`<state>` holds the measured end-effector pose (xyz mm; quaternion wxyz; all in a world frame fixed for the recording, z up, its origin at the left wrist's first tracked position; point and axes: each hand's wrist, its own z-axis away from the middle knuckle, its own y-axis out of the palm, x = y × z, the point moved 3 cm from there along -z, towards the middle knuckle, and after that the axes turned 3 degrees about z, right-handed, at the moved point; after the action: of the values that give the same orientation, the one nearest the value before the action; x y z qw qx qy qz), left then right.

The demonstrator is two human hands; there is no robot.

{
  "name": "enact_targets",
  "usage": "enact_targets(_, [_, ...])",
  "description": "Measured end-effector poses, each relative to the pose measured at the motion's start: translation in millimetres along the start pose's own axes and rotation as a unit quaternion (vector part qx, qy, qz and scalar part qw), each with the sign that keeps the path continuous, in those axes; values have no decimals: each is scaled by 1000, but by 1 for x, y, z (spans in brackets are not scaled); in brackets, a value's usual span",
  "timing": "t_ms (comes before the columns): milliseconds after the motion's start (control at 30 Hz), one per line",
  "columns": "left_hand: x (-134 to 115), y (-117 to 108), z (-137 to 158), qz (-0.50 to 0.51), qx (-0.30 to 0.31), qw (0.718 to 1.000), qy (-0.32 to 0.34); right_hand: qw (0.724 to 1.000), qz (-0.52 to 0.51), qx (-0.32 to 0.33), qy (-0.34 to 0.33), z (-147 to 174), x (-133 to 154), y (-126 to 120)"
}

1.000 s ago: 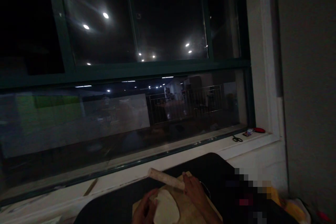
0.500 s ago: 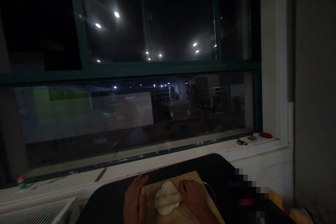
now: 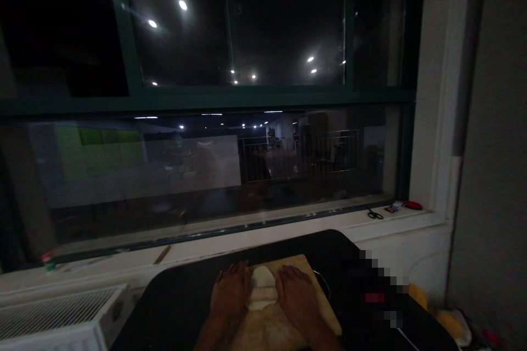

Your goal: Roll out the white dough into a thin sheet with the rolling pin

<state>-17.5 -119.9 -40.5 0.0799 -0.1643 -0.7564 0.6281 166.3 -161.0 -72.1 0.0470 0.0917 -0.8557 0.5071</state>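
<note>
A flattened piece of pale dough point(image 3: 262, 276) lies on a wooden board point(image 3: 265, 332) at the bottom centre. Across it runs a short, light-coloured rolling pin point(image 3: 264, 294), with dough showing on its far and near sides. My left hand point(image 3: 230, 292) covers the pin's left end, knuckles up and fingers pointing forward. At the opposite end, my right hand point(image 3: 297, 295) is closed over the pin in the same way. Both pin ends are hidden under the hands, and the dim light blurs the fingers.
The board rests on a black table point(image 3: 181, 296). A thin metal ring point(image 3: 325, 283) shows by the board's right edge. Scissors point(image 3: 375, 214) and a red item point(image 3: 413, 205) lie on the windowsill point(image 3: 247, 236). At left stands a white radiator point(image 3: 61, 315); yellow items point(image 3: 448, 322) are at lower right.
My left hand, which was apart from the pin with its fingers stretched out, has come in to the right onto its left end. The pin looks straighter across the dough. The view has tilted slightly.
</note>
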Motion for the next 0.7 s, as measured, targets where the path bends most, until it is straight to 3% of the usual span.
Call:
enact_targets(333, [-2, 8, 19, 28, -81, 996, 2, 999, -52, -13, -9, 22, 4, -5])
enact_targets(700, [-10, 9, 41, 31, -100, 994, 2, 997, -59, -14, -37, 33, 2, -1])
